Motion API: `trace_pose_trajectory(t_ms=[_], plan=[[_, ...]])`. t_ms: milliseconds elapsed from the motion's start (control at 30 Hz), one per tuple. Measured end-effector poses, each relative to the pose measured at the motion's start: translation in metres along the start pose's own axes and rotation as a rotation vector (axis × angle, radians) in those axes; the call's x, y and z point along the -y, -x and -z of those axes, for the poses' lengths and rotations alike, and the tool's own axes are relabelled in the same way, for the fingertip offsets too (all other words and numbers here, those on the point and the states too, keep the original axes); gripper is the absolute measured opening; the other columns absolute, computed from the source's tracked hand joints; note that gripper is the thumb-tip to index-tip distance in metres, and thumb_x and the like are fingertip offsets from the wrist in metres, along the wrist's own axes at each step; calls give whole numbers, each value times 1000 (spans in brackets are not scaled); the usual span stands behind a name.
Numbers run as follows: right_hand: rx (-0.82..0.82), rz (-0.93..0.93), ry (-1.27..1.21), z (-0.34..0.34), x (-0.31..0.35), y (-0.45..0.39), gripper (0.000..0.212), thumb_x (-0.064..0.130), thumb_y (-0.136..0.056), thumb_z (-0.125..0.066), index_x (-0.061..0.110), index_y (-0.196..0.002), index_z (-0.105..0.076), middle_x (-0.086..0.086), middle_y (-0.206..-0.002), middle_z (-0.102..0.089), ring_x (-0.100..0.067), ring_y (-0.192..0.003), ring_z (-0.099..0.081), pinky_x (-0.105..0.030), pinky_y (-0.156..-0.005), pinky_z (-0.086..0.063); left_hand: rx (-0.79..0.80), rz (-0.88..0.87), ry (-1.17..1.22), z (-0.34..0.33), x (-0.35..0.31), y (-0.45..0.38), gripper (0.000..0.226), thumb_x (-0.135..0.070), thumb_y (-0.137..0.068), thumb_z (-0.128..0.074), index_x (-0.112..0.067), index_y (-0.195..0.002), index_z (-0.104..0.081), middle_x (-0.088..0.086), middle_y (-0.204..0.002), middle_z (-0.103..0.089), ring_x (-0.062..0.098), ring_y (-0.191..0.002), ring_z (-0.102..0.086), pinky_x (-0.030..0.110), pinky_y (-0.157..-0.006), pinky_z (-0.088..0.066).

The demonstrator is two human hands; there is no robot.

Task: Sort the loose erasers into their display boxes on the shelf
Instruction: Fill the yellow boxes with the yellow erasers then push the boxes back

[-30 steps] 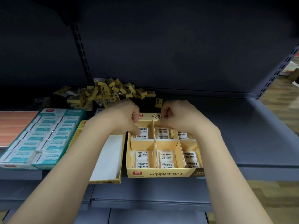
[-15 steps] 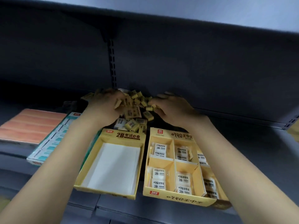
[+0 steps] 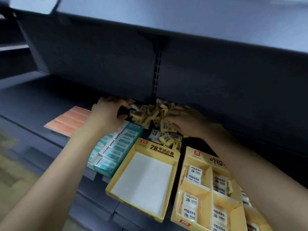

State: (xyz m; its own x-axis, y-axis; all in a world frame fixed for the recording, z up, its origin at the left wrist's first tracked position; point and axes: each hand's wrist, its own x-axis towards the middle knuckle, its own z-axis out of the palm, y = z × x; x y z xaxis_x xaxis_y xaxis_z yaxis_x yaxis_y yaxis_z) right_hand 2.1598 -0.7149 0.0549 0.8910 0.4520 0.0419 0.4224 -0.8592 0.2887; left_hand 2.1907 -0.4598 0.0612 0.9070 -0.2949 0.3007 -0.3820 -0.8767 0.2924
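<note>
While the dark shelf (image 3: 50, 104) runs wide, a divided display box (image 3: 208, 185) of white erasers sits front right, just beside an empty yellow box (image 3: 146, 184) and teal packs (image 3: 116, 147); the loose erasers (image 3: 150, 114) lie heaped at the back; both hands are in that heap, the left hand (image 3: 106, 114) curled at its edge, the right hand (image 3: 185, 120) clutching yellow erasers
</note>
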Motion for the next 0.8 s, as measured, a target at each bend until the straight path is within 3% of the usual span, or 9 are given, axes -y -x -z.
trace_pose_trajectory(t_ms=[167,300,433,600,700,800], plan=[[-9,77,-41,3,14,-19,35,40,-96,-44,28,-128,-53,7,-133,-49,-17,-124,-38,-32,-100,-27,9,15,22,-1,16,-1,34,-27,-81,-65,-24,-114,-60,7,-114,-59,33,-106,-52,44,-88,-45],[84,87,-50,4,23,-31,38,48,-92,-48,25,-121,-57,5,-127,-49,-17,-122,-38,-33,-99,-32,18,20,16,-5,25,-6,35,-29,-81,-65,-25,-116,-59,7,-114,-58,33,-108,-50,43,-89,-44],[224,71,-51,-7,30,-40,49,54,-91,-46,23,-129,-52,1,-128,-40,-18,-127,-29,-36,-104,-28,27,19,-22,-6,28,-15,35,-29,-86,-60,-27,-120,-56,5,-125,-52,31,-120,-41,39,-94,-36],[408,-42,-59,-3,30,-43,67,61,-91,-40,21,-145,-32,2,-146,-19,-19,-137,-13,-39,-112,-20,59,2,-27,-8,38,-22,38,-30,-86,-58,-27,-123,-54,4,-130,-49,30,-124,-37,38,-95,-33],[430,-69,-103,-3,32,-43,60,57,-92,-42,25,-142,-36,3,-142,-19,-18,-135,-11,-39,-113,-19,81,-16,-24,-8,46,-25,37,-30,-86,-57,-27,-123,-54,4,-130,-49,30,-124,-36,38,-96,-33],[376,-77,-137,-1,33,-42,45,51,-91,-48,24,-126,-48,4,-135,-24,-16,-130,-16,-36,-107,-21,100,-33,-11,-7,51,-29,36,-30,-87,-55,-27,-123,-54,2,-131,-49,29,-125,-36,38,-96,-32]])
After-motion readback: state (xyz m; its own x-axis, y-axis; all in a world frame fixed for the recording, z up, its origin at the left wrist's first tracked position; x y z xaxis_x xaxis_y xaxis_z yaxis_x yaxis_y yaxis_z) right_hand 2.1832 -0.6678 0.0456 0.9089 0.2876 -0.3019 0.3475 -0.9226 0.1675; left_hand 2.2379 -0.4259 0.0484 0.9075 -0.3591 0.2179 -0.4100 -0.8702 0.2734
